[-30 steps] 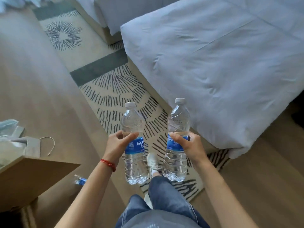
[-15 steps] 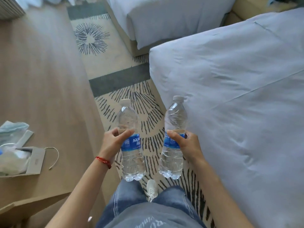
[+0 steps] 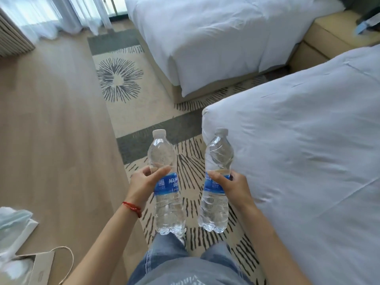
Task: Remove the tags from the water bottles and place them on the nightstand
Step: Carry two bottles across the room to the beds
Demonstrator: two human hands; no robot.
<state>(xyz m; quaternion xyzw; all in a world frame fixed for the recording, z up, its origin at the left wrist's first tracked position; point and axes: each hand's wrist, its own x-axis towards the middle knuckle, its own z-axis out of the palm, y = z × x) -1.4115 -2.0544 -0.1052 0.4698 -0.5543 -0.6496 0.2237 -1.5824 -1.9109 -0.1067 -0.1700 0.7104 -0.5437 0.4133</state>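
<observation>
I hold two clear plastic water bottles upright in front of me, each with a white cap and a blue label. My left hand (image 3: 144,182) grips the left bottle (image 3: 166,208) around its label, a red string on that wrist. My right hand (image 3: 232,187) grips the right bottle (image 3: 214,206) at its label, close to the near bed's corner. A beige nightstand (image 3: 320,36) stands far back at the upper right, between the two beds, with a blue-and-dark item on top.
The near bed (image 3: 308,151) with a white duvet fills the right side. A second bed (image 3: 205,38) lies beyond it. A patterned rug (image 3: 123,79) runs along the beds, wood floor to the left. A paper bag (image 3: 35,268) with plastic wrapping sits at the lower left. Curtains hang at the top left.
My view has swung up and to the right while I walk forward: the second bed, nightstand and curtains have come into view. Both bottles stay gripped the same way.
</observation>
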